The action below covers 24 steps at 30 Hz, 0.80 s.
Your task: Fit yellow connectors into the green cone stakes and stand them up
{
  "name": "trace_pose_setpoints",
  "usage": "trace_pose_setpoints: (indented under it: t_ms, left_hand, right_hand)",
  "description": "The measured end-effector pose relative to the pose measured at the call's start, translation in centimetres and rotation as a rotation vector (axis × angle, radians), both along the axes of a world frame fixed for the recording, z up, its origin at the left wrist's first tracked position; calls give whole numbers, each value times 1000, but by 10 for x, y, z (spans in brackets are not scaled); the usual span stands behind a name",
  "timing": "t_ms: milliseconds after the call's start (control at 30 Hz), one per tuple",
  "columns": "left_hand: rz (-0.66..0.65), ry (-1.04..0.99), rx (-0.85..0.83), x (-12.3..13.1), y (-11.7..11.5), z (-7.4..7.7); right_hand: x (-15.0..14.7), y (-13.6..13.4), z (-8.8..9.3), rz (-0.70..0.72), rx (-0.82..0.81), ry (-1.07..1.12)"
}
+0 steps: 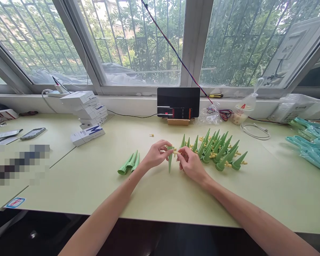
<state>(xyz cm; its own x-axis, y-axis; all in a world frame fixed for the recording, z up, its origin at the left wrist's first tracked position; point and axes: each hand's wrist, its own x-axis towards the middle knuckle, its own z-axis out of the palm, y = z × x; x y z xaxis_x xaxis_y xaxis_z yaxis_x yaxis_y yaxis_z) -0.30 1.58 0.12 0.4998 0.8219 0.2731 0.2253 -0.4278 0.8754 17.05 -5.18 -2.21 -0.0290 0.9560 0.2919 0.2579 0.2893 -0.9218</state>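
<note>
A single green spike was held upright above the table, its tip pointed down. Its wide upper end was pinched between the thumb and fingers of the left hand. The right hand was closed against the same upper end from the other side. A small yellow part was gripped in its fingertips and pressed to the side of the spike. Both hands were raised just above the tabletop, near its middle, with the forearms stretched in from the near edge.

Just right of the right hand, a cluster of green spikes was stood on the table, with yellow parts seen among them. To the left of the left hand, a few green cones were laid on their sides, close together. One loose yellow piece was left alone on the table beyond the hands.

Farther back, a black screen was propped against the windowsill, with a phone set on a wooden stand before it. A leaning stack of white boxes was placed at the back left. A coiled white cable was laid at the back right. Bagged teal items were piled at the far right edge.
</note>
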Motion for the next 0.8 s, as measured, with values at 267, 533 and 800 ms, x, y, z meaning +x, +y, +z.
trace_pose_setpoints:
  t_ms: [267, 533, 800]
  left_hand:
    - [-43, 22, -56, 0, 0, -3]
    - [-85, 16, -76, 0, -2, 0]
    - [-103, -14, -142, 2, -6, 4]
  right_hand:
    - [1, -1, 1, 18, -3, 3]
    - [1, -2, 2, 9, 6, 2]
    - [1, -1, 4, 1, 24, -32]
